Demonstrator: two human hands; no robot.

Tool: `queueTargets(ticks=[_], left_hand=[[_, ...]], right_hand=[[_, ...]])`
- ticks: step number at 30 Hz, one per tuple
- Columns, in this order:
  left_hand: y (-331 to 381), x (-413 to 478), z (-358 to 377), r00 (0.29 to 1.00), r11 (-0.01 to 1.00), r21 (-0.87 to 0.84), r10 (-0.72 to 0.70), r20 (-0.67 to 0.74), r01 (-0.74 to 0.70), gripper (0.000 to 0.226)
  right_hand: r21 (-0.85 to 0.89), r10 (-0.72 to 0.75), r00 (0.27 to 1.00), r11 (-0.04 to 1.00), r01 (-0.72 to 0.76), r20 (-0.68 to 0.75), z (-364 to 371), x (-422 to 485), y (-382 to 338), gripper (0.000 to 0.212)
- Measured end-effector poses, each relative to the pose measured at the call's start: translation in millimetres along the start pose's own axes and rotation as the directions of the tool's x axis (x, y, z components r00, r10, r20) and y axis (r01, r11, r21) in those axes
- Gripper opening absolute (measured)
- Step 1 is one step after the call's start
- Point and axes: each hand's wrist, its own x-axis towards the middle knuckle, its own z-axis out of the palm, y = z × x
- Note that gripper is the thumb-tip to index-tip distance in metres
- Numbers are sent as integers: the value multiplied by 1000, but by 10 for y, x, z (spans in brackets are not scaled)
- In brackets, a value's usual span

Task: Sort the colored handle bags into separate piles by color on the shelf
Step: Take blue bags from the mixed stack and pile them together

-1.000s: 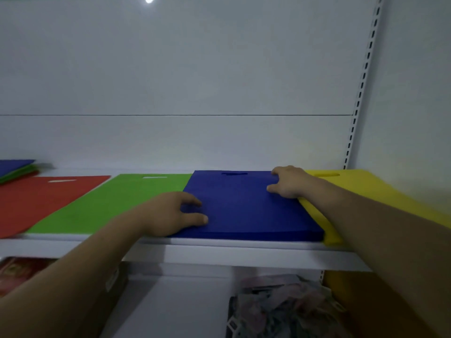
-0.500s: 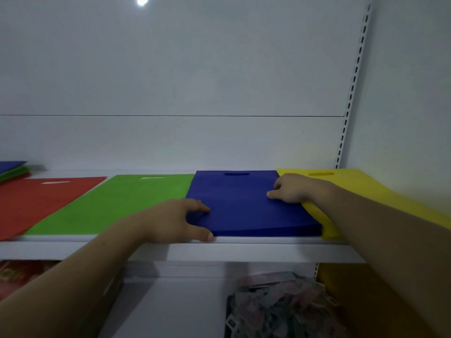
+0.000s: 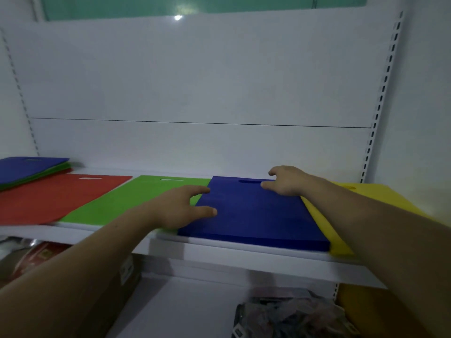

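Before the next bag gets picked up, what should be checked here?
1. Both hands free: ok. The left hand and right hand touch the blue pile and grip nothing.
2. Blue pile flat on the shelf: ok.
3. One colour per pile: the red pile, green pile and yellow pile look ok on top; lower layers, cannot tell.
4. All bags sorted: not ok. The mixed stack at far left shows blue over green over red.
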Motion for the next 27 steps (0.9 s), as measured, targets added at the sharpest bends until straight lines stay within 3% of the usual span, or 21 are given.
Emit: queueTargets(ticks=[12, 27], left_hand=[[-713, -595, -476, 959, 985, -9, -171, -227, 174, 67], [-2578, -1916, -1678, 883, 943, 17, -304, -357, 332, 66]], right_hand=[[-30, -197, 980, 980, 197, 15, 83, 245, -1124, 66], [61, -356, 934, 932, 358, -33, 525, 224, -3839, 66]])
